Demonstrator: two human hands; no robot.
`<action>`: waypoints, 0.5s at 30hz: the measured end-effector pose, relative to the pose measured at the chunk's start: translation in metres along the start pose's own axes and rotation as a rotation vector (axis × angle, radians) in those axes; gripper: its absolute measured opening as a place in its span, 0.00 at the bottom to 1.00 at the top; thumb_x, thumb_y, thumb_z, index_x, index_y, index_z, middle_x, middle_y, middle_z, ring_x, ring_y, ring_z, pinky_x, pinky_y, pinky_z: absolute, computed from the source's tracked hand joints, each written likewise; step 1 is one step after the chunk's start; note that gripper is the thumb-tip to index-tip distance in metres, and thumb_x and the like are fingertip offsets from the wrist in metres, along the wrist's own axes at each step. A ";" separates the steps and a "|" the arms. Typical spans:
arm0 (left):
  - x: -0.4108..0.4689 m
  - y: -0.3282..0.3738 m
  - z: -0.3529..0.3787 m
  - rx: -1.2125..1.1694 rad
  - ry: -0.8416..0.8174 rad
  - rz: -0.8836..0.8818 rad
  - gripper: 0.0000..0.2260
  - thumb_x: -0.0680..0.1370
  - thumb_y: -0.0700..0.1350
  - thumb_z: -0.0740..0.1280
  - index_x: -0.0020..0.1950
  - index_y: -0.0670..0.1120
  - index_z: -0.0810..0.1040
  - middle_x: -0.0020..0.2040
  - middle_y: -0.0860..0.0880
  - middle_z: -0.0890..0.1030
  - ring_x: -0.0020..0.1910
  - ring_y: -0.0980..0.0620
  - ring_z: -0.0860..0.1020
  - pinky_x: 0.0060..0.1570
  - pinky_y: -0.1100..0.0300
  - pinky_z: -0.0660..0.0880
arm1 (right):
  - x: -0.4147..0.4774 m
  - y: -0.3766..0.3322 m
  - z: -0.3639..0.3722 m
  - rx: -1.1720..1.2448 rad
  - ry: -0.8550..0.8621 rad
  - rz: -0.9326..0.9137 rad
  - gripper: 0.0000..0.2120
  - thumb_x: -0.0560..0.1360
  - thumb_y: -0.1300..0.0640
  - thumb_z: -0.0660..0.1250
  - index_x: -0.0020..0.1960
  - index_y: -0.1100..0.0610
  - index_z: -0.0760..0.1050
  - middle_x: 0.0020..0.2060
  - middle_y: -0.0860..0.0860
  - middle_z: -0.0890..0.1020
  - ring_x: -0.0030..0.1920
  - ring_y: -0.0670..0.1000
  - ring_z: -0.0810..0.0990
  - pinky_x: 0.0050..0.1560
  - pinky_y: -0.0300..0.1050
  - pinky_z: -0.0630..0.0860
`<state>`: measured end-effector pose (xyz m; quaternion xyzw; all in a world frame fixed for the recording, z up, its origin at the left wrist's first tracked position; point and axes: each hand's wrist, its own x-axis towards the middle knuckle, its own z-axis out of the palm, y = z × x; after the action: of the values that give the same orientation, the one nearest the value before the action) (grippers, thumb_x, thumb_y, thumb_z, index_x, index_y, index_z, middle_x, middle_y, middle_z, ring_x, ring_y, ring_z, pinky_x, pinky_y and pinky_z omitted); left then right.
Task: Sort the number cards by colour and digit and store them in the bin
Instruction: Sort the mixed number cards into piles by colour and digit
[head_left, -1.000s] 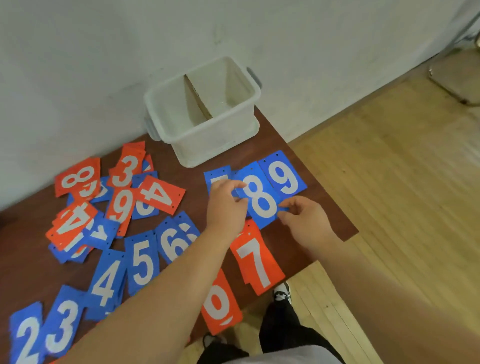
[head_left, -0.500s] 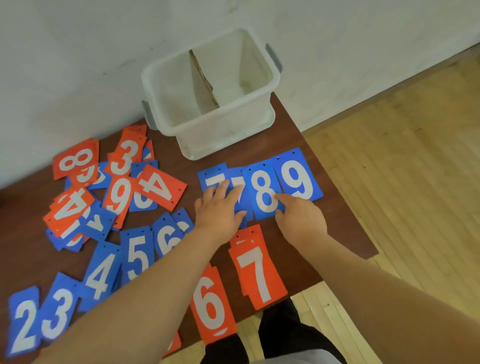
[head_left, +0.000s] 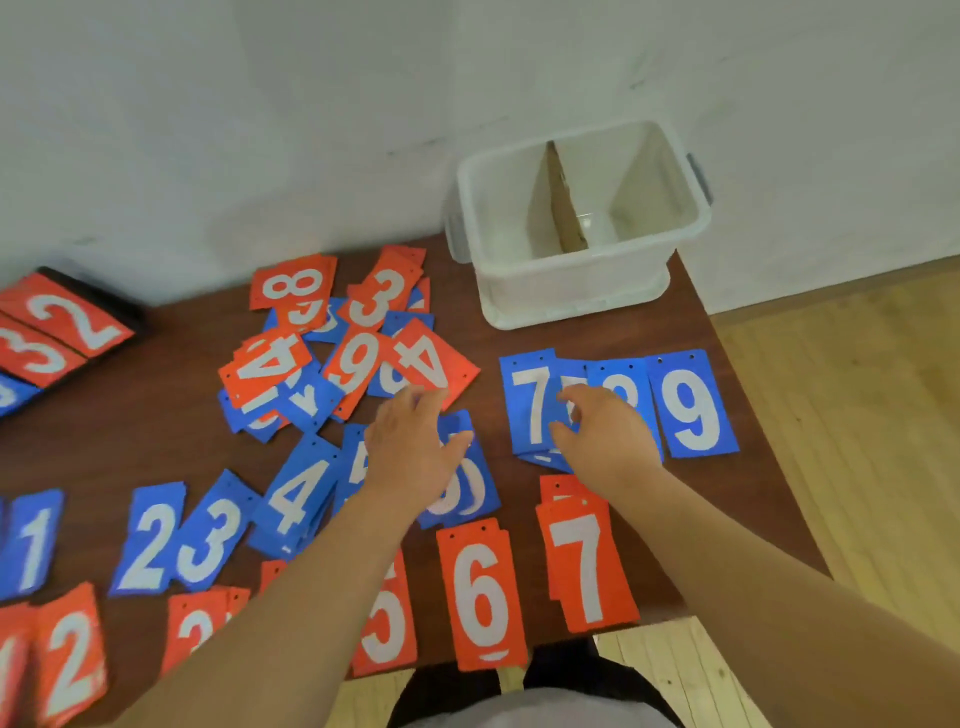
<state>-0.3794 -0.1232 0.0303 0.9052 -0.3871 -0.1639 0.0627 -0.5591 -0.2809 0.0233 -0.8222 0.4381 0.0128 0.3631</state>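
Cards (head_left: 693, 410), flat punched rectangles, beside translucent plastic bin (head_left: 571, 293)

Single head view, looking steeply down, close over table (head_left: 727, 499), wall behind.

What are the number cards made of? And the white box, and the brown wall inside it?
The number cards, like the blue 9, look like thin stiff plastic or coated card: flat, matte, with punched holes along the top. The bin looks like milky, slightly see-through plastic with a smooth moulded rim. Its divider is probably cardboard: dull, brown and thin.
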 end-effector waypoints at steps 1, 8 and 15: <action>-0.003 -0.020 -0.007 -0.007 0.005 -0.053 0.27 0.77 0.61 0.69 0.73 0.53 0.70 0.70 0.49 0.70 0.69 0.42 0.69 0.65 0.43 0.71 | 0.006 -0.014 0.007 0.005 -0.012 -0.021 0.20 0.79 0.51 0.67 0.70 0.49 0.73 0.62 0.52 0.77 0.55 0.52 0.79 0.52 0.49 0.78; 0.015 -0.133 -0.035 -0.052 0.003 -0.294 0.29 0.78 0.62 0.68 0.76 0.53 0.67 0.74 0.45 0.67 0.71 0.39 0.67 0.66 0.40 0.71 | 0.049 -0.091 0.058 -0.071 -0.063 -0.057 0.21 0.76 0.49 0.70 0.68 0.52 0.74 0.62 0.54 0.74 0.58 0.57 0.77 0.56 0.50 0.78; 0.066 -0.195 -0.037 -0.098 -0.063 -0.361 0.34 0.77 0.63 0.69 0.78 0.53 0.62 0.75 0.46 0.65 0.73 0.39 0.66 0.64 0.41 0.71 | 0.094 -0.129 0.097 -0.221 -0.033 0.083 0.26 0.75 0.43 0.70 0.67 0.55 0.71 0.60 0.57 0.71 0.59 0.62 0.72 0.56 0.54 0.73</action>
<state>-0.1911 -0.0361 0.0021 0.9502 -0.2118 -0.2195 0.0640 -0.3779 -0.2430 -0.0043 -0.8380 0.4617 0.0899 0.2765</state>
